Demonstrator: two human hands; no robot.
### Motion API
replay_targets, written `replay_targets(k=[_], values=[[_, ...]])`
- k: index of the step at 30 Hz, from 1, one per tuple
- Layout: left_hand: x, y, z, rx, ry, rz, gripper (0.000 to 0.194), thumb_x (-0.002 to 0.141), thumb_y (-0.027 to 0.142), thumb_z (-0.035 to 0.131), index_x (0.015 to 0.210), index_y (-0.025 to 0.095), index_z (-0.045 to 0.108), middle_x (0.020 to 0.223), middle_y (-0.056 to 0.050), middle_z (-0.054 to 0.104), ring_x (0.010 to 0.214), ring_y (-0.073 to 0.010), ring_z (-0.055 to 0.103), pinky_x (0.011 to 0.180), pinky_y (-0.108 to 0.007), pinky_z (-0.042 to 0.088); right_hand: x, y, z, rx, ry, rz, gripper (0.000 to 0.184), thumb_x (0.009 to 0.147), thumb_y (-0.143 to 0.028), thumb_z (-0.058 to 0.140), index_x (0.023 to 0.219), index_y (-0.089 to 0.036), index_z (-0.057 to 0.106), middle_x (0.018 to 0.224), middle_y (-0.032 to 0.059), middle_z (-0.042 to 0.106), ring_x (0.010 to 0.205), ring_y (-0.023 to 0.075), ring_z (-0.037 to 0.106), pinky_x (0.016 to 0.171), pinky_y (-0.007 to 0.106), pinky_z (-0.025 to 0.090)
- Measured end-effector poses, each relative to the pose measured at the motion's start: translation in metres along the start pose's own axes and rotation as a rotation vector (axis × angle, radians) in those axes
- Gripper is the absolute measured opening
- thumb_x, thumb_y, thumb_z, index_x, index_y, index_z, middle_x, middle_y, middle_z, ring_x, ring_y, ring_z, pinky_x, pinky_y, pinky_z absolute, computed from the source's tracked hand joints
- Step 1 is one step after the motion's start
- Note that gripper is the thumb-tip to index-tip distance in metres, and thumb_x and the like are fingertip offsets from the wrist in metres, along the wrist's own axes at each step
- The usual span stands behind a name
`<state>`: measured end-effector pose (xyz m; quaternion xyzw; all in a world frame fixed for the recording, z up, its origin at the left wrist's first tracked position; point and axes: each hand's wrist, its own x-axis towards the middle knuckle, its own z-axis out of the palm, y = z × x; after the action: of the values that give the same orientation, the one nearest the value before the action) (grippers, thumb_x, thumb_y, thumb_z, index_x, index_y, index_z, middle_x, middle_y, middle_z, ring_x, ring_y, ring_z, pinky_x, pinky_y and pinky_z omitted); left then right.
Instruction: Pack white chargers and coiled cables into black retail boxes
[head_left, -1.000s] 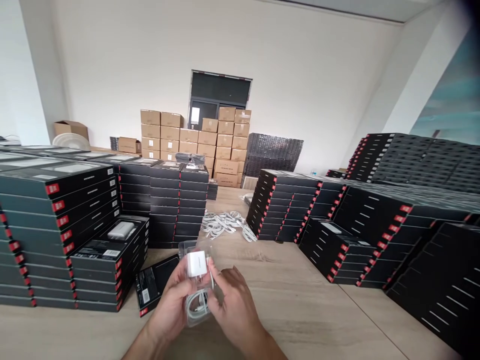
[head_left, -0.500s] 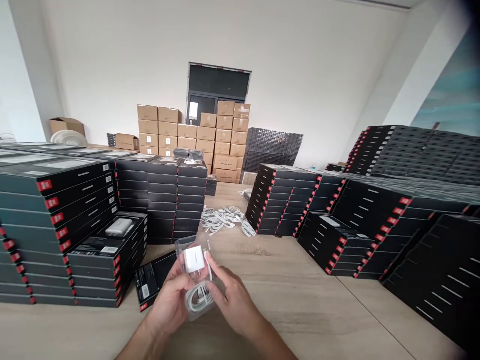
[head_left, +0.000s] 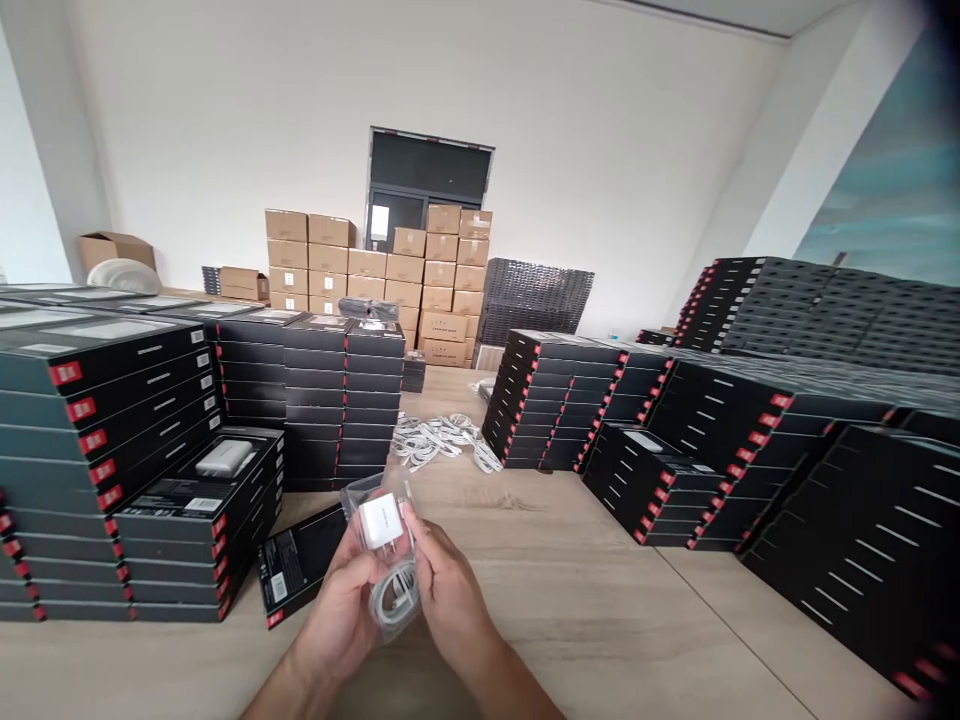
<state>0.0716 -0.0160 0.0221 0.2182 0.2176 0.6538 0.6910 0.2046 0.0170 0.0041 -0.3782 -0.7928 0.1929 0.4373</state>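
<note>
Above the near part of the table, my left hand (head_left: 341, 595) is closed around a clear plastic tray (head_left: 358, 492) from its left and lower side. In the tray's upper part sits a white charger plug (head_left: 381, 522), its metal prongs pointing down. A coiled white cable (head_left: 394, 598) lies in the lower part. My right hand (head_left: 450, 585) is closed at the tray's right edge, its fingers pressed on the cable's end beside the charger. The fingertips partly cover that end. Just left of my hands, a flat black box (head_left: 300, 562) lies on the table.
Tall stacks of black boxes (head_left: 142, 400) stand at left, with a white charger (head_left: 225, 457) on a lower stack. More black box stacks (head_left: 555, 400) line the right. Loose white cables (head_left: 439, 440) lie ahead on the wooden table (head_left: 540, 600). Cardboard cartons (head_left: 367, 265) are piled behind.
The view has turned slightly right, so the surroundings sit further left. My right fingers have drawn closer together against the tray's right edge. Both hands keep the tray in nearly the same place.
</note>
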Motion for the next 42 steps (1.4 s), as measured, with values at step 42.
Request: replay_targets(k=[42], values=[[0.001,0.009,-0.001,0.189,-0.111,-0.223,0.053,0.055,0.006,0.058,0.106,0.018,0.062,0.087,-0.005,0.073,0.072,-0.0204,0.066,0.068,-0.031,0.048,0.001,-0.003,-0.024,0.326,-0.009,0.392,0.053,0.092,-0.027,0.042,0.144,-0.022,0.037,0.100,0.0043,0.067,0.082,0.0171,0.062,0.079,0.032,0.049]])
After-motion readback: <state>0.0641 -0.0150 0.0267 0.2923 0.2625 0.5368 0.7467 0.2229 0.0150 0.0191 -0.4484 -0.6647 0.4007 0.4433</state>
